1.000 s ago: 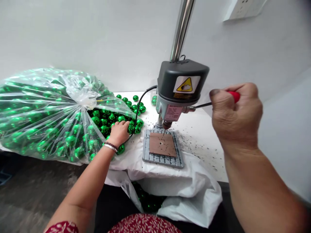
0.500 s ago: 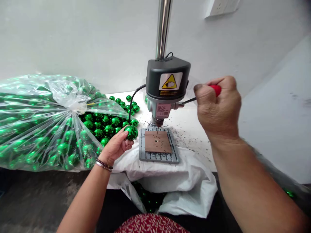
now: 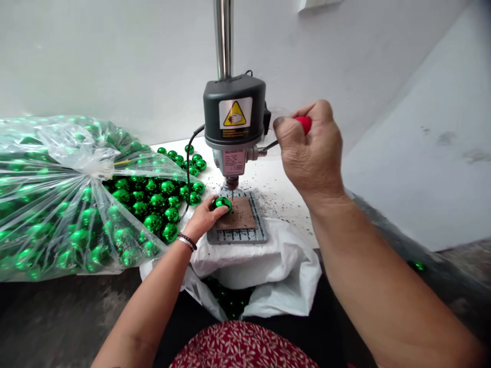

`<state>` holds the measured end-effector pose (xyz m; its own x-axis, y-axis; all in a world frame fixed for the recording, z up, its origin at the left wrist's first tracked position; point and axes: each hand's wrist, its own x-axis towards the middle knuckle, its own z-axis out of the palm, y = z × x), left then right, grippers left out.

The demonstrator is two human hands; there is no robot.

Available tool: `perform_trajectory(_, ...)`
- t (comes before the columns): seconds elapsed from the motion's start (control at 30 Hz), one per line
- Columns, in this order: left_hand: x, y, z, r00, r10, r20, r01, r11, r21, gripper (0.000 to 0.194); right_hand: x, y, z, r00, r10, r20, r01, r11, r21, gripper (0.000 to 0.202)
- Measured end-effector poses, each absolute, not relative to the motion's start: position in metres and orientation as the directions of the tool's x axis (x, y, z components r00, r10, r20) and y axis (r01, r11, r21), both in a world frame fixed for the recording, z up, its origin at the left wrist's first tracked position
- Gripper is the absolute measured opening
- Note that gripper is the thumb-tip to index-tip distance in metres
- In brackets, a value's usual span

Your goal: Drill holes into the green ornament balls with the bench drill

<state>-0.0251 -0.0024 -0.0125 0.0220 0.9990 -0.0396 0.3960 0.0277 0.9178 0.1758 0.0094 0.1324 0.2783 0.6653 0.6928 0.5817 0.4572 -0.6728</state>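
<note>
Ball (green) in left hand

A small workshop: a drill press on a table, dark shavings around it, bagged green baubles to its left.

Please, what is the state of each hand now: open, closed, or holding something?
Left hand: holding a green ball.
Right hand: closed around the red knob.

- Wears a bracelet of small, dark beads on the left wrist.
- Adds a slim, silvery bangle just beside the beads.
- Wears a deep-red garment printed with cream leafy sprigs.
- Wears black clothing below it, across the lap.
- Bares both forearms.
</note>
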Motion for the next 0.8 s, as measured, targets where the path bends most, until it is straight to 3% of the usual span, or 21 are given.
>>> perform_trajectory(0.13, -0.018, 0.0, -0.008, 0.03, 0.998, -0.055, 0.492, 0.033, 0.87, 0.058, 0.173, 0.004, 0.14, 0.294, 0.701, 0.65, 0.551, 0.432, -0.714, 0.022)
perform_trajectory(0.37, -0.011, 0.003, -0.007, 0.05, 0.997, -0.052, 0.502, 0.019, 0.865, 0.059, 0.171, -0.002, 0.147, 0.323, 0.745, 0.583, 0.511, 0.382, -0.77, 0.022)
perform_trajectory(0.47, -0.009, 0.002, -0.003, 0.046, 0.997, -0.062, 0.637, 0.018, 0.77, 0.062, 0.172, -0.001, 0.145, 0.309, 0.737, 0.6, 0.495, 0.414, -0.764, 0.021)
perform_trajectory(0.63, -0.003, -0.004, -0.002, 0.099, 0.992, 0.075, 0.85, -0.124, 0.512, 0.058, 0.173, 0.002, 0.138, 0.303, 0.691, 0.656, 0.487, 0.48, -0.73, 0.022)
perform_trajectory(0.8, 0.001, -0.007, -0.009, 0.073, 0.994, 0.077, 0.833, -0.103, 0.544, 0.06, 0.177, 0.004, 0.131, 0.276, 0.635, 0.721, 0.514, 0.536, -0.67, 0.023)
